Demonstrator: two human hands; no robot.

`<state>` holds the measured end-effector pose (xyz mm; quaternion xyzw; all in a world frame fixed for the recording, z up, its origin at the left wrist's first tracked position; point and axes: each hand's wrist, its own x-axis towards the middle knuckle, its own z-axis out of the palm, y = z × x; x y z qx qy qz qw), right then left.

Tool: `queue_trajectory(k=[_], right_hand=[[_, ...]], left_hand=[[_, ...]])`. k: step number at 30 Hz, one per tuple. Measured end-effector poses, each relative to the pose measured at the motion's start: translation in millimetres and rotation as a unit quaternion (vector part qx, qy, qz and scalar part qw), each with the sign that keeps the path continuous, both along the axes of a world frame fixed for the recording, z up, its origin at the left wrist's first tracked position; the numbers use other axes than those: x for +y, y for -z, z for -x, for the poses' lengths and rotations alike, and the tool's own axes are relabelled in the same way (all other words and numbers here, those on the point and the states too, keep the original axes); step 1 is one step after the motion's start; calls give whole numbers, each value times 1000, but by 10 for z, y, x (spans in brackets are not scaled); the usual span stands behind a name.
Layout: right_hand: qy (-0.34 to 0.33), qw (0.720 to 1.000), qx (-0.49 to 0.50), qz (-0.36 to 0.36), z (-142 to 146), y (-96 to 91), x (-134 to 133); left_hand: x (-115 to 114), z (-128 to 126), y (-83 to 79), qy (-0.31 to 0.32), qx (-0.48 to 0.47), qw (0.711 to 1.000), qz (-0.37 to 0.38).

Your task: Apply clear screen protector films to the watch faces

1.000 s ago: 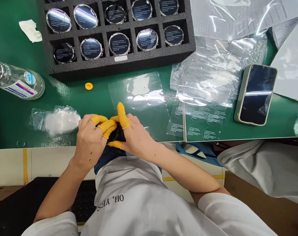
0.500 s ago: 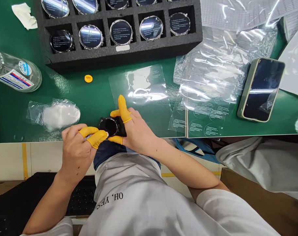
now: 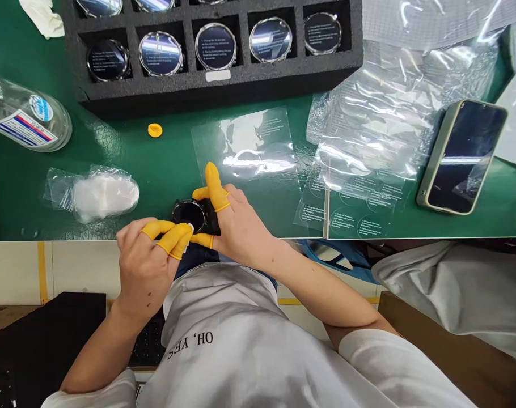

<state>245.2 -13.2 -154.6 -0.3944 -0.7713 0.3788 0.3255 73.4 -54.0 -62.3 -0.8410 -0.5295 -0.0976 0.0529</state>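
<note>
Near the table's front edge, my right hand (image 3: 241,229) grips a round black smartwatch (image 3: 189,213) from its right side. Its dark screen faces up. Yellow finger cots cover the thumb and some fingers of that hand. My left hand (image 3: 145,263), also in yellow finger cots, pinches a small white wipe (image 3: 190,228) at the lower right rim of the watch. Most of the wipe is hidden by the fingertips. To the left lies a clear bag with white pads (image 3: 105,195).
A black foam tray (image 3: 224,90) with several watches stands at the back. Around lie a loose yellow finger cot (image 3: 155,130), a clear film sheet (image 3: 258,136), plastic sleeves (image 3: 368,124), round printed film labels (image 3: 343,221), a phone (image 3: 464,158) and a glass bottle (image 3: 32,122).
My left hand has shifted a little to the right along the watch's lower rim. My right hand keeps its hold on the watch. The whole view has moved slightly.
</note>
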Motion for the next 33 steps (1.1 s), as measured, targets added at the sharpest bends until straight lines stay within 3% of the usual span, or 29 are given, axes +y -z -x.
queue_trajectory(k=[4, 9, 17, 21, 25, 33], right_hand=[[0, 1000, -9, -12, -3, -1, -1], [0, 1000, -14, -11, -2, 10, -4], [4, 1000, -24, -18, -16, -21, -4], [7, 1000, -21, -19, -11, -20, -6], [8, 1000, -10, -14, 0, -3, -7], [3, 1000, -6, -11, -6, -4, -4]], left_hand=[[51, 59, -45, -39, 21, 999, -4], [221, 84, -42, -44, 32, 998, -4], [380, -83, 33, 24, 45, 999, 6], [367, -97, -3, 90, 53, 994, 16], [283, -15, -60, 116, 62, 991, 35], [116, 148, -113, 45, 32, 998, 15]])
